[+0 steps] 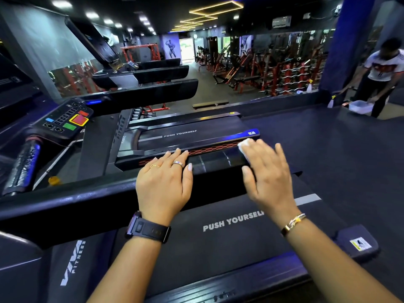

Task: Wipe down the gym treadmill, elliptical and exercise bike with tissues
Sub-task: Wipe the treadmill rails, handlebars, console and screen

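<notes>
A dark floor (328, 138) spreads right; red weight machines (251, 68) line the far room beneath yellow ceiling strip lights (215, 7).

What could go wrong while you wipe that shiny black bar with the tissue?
1. The tissue sits under the flat fingers of the right hand, not gripped, so it might slip out and drop onto the treadmill belt below.
2. The left hand rests flat on the same black bar, so it may leave fresh marks on it.
3. The control panel with coloured buttons is close on the left; a stray arm could perhaps press one.
</notes>
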